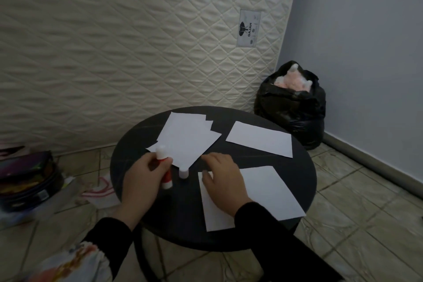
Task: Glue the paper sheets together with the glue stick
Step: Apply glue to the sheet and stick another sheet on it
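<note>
On the round black table [297, 167] lie white paper sheets: a fanned stack [187, 137] at the back middle, a single sheet [261, 138] at the back right, and a near sheet [265, 192] at the front right. My left hand [142, 181] grips a red and white glue stick [163, 167], its white end up over the stack's near corner. A white cap [183, 173] stands on the table beside it. My right hand [223, 181] rests with spread fingers on the near sheet's left edge.
A quilted mattress [137, 41] leans upright behind the table. A stuffed black bin bag [293, 105] sits on the floor at the back right by the blue wall. Boxes and clutter [27, 181] lie on the tiled floor to the left.
</note>
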